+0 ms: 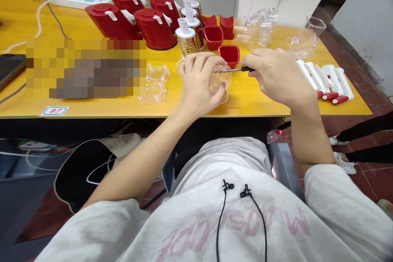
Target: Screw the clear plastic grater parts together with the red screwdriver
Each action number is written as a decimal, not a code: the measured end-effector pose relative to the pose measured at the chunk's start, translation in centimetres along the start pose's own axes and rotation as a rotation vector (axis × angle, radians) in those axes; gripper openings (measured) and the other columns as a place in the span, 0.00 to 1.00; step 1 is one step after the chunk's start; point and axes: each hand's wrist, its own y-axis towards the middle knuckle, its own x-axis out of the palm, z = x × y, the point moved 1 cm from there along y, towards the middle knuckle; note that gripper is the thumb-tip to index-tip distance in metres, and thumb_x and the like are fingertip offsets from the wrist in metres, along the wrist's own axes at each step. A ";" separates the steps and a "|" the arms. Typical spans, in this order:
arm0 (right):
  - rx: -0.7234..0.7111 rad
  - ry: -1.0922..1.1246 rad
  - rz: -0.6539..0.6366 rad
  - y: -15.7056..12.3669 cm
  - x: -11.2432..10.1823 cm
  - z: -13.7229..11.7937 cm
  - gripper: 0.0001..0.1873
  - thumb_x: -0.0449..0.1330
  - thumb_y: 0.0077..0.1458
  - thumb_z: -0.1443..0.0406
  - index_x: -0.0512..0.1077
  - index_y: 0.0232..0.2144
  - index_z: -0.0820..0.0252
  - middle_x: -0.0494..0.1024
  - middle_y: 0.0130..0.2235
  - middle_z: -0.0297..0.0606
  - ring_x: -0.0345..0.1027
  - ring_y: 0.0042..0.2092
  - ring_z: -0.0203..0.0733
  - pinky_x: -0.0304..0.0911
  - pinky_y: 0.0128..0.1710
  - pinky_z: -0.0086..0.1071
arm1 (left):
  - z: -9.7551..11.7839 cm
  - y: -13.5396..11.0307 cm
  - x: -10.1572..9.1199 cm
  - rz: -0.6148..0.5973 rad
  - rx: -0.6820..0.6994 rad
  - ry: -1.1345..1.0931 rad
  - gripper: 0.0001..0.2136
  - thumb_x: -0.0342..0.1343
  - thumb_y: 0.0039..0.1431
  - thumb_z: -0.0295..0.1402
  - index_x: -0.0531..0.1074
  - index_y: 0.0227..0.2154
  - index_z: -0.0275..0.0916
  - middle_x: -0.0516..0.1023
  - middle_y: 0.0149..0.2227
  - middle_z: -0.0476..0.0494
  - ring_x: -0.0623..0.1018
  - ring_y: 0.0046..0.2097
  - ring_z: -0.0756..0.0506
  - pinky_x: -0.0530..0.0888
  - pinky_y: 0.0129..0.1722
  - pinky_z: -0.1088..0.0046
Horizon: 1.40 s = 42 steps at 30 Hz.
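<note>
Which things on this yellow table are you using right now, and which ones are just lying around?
Being used:
- left hand holding a clear plastic part
- right hand holding a black-handled screwdriver

Just lying around:
- red jugs
- ribbed steel drums
- clear plastic rings
- white bars with red ends
- power strip

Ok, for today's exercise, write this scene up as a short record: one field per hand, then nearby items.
Left hand: holds clear plastic part
Right hand: holds screwdriver, tip at the part
Nearest item: red cup
Also on table: grater drums, red containers, white handles
</note>
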 end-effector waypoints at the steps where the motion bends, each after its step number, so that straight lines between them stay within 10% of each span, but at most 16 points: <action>1: -0.020 0.012 0.003 0.4 -0.6 -0.1 0.16 0.55 0.85 0.52 0.84 0.49 0.40 0.89 0.48 0.48 0.81 0.58 0.68 0.72 0.66 0.64 | 0.0 0.0 0.1 0.001 -0.004 0.001 0.24 0.65 0.76 0.48 0.78 0.71 0.54 0.80 0.75 0.35 0.70 0.80 0.18 0.65 0.81 0.26; 7: -0.106 -0.288 -0.171 2.6 -4.2 -4.0 0.33 0.36 0.87 0.56 0.75 0.37 0.49 0.89 0.56 0.59 0.79 0.70 0.79 0.68 0.74 0.77 | -0.1 0.0 0.3 0.005 0.032 -0.004 0.27 0.67 0.75 0.48 0.78 0.73 0.52 0.80 0.76 0.33 0.71 0.78 0.17 0.66 0.80 0.26; 11: -0.144 -0.256 -0.119 3.5 -4.9 -5.5 0.25 0.54 0.85 0.56 0.66 0.29 0.50 0.87 0.46 0.52 0.83 0.67 0.73 0.64 0.81 0.71 | -0.4 0.0 0.2 0.028 0.038 0.016 0.33 0.72 0.70 0.47 0.76 0.75 0.53 0.79 0.77 0.33 0.72 0.77 0.19 0.68 0.79 0.29; 23: -0.120 -0.598 -0.253 2.7 -4.2 -5.5 0.18 0.53 0.81 0.76 0.81 0.50 0.57 0.90 0.62 0.60 0.84 0.68 0.78 0.76 0.65 0.65 | -0.6 0.0 0.2 -0.012 0.055 0.039 0.43 0.80 0.62 0.42 0.73 0.79 0.57 0.76 0.80 0.35 0.69 0.80 0.14 0.67 0.79 0.20; 32: 0.144 -0.248 -0.254 -2.0 -4.2 -0.9 0.10 0.59 0.83 0.62 0.81 0.52 0.46 0.90 0.46 0.40 0.81 0.44 0.57 0.74 0.45 0.52 | -2.2 0.8 0.1 -0.030 0.147 -0.071 0.41 0.75 0.65 0.57 0.74 0.80 0.66 0.75 0.74 0.32 0.68 0.74 0.05 0.63 0.70 0.09; 37: 0.200 0.207 0.004 -1.2 -1.1 0.3 0.11 0.62 0.84 0.58 0.71 0.42 0.47 0.88 0.47 0.36 0.82 0.50 0.50 0.78 0.55 0.46 | -2.3 0.7 -0.2 -0.028 0.186 -0.060 0.41 0.74 0.65 0.57 0.73 0.80 0.68 0.76 0.74 0.33 0.69 0.73 0.09 0.66 0.68 0.12; 42: 0.183 0.436 -0.065 0.0 1.3 0.1 0.06 0.64 0.83 0.62 0.76 0.46 0.46 0.89 0.52 0.27 0.82 0.55 0.46 0.80 0.61 0.40 | -1.7 0.3 -0.6 -0.051 0.164 0.013 0.39 0.69 0.71 0.56 0.72 0.82 0.63 0.76 0.76 0.30 0.70 0.75 0.09 0.67 0.69 0.17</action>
